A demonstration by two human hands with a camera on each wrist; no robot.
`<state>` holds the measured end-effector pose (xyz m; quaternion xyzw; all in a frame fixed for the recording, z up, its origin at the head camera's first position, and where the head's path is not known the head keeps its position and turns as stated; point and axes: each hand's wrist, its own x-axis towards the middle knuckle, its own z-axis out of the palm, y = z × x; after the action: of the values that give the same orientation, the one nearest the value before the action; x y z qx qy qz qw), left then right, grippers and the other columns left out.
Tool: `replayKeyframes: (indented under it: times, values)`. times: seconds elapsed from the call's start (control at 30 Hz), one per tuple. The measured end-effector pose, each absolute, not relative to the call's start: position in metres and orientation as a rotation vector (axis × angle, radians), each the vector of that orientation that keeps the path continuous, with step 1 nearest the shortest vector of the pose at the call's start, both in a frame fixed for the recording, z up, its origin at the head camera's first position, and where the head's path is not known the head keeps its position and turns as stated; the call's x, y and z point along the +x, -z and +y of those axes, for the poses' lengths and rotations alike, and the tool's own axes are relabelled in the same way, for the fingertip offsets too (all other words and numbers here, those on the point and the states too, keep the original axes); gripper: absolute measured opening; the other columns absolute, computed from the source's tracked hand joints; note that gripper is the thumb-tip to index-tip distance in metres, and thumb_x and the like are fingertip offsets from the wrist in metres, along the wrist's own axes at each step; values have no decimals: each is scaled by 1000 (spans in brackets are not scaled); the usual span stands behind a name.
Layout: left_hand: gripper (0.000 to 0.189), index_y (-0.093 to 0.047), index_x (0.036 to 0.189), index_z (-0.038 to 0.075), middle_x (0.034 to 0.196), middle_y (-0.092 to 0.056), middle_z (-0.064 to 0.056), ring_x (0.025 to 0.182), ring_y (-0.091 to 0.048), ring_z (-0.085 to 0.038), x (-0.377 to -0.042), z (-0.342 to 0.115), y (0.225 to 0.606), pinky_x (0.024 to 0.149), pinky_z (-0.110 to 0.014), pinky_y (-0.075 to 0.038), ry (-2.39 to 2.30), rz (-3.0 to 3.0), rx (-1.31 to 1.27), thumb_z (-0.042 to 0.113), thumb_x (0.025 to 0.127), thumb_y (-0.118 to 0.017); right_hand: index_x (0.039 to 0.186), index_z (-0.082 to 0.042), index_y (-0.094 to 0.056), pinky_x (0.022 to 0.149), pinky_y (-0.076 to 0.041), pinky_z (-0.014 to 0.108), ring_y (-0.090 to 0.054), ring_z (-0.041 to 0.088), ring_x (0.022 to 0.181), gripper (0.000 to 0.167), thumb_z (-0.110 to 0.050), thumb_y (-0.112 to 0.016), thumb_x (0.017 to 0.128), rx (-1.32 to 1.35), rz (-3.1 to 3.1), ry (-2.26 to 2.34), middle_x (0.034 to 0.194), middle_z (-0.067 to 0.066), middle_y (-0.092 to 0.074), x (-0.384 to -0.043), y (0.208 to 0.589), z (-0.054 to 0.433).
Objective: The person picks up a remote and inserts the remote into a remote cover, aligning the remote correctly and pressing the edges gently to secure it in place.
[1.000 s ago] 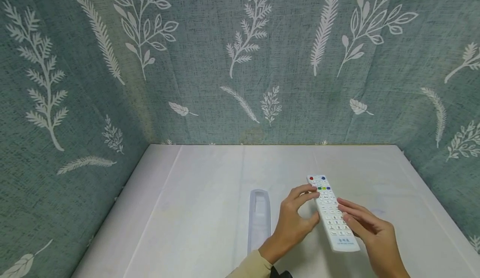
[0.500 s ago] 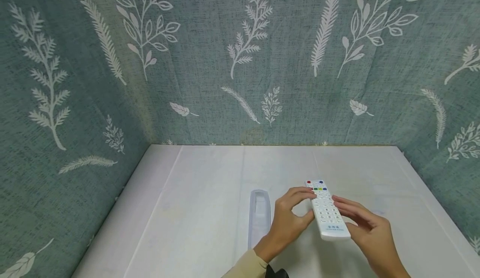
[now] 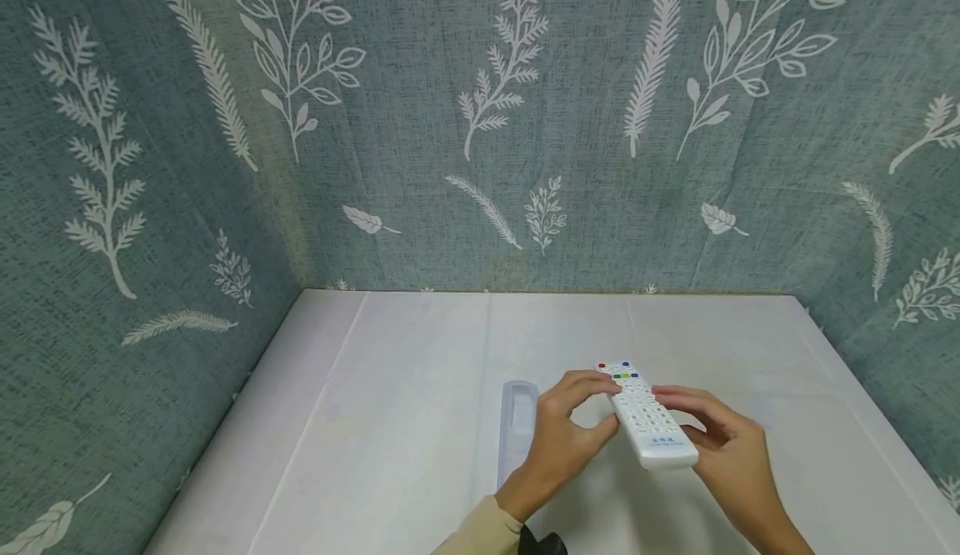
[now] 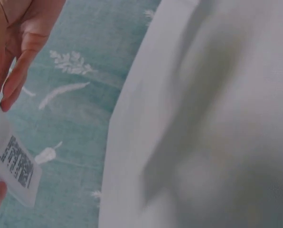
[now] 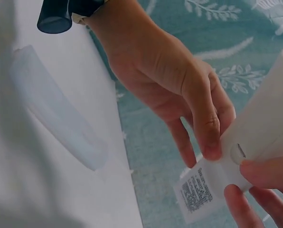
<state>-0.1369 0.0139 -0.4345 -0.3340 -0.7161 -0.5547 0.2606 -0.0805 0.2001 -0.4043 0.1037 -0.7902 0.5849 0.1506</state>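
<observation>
Above the white table (image 3: 375,422), the left hand (image 3: 558,442) and right hand (image 3: 738,457) pinch opposite edges of the white remote (image 3: 647,416) (a translucent case (image 3: 516,434) lies to its left), which could drop if either fingertip hold slackened.

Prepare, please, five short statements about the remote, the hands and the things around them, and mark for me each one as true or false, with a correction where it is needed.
1. The left hand and the right hand both hold the remote. True.
2. A clear case lies on the table. True.
3. The remote lies flat on the table. False: it is held up above the table.
4. The back of the remote has no print. False: it bears a printed label.
5. The cloth behind the table has a pattern of white leaves. True.
</observation>
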Motion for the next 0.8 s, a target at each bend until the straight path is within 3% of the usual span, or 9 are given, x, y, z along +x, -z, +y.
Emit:
replayKeyframes:
  times: [0.17, 0.4, 0.8]
  values:
    - [28, -68, 95, -1, 99, -67, -14, 99, -63, -24, -128, 7, 415, 88, -28, -53, 1498, -1933, -881, -11, 69, -75, 110, 2, -66, 75, -54, 19, -58, 11, 109, 36, 14, -70, 76, 291, -2242, -1670, 117, 8, -62, -85, 402, 193]
    - [27, -66, 94, -5, 97, -65, -19, 96, -63, -31, -121, 0, 400, 86, -31, -54, 1605, -1906, -870, -15, 70, -73, 110, 1, -66, 78, -54, 18, -58, 11, 109, 35, 13, -70, 77, 376, -2217, -1665, 115, 14, -61, -91, 401, 189]
    - [24, -67, 95, -2, 94, -67, -15, 90, -66, -23, -132, -7, 415, 81, -34, -56, 1692, -1873, -830, -6, 74, -77, 110, 0, -65, 81, -55, 23, -63, 14, 99, 36, 7, -74, 76, 484, -2202, -1686, 109, 13, -62, -105, 400, 185]
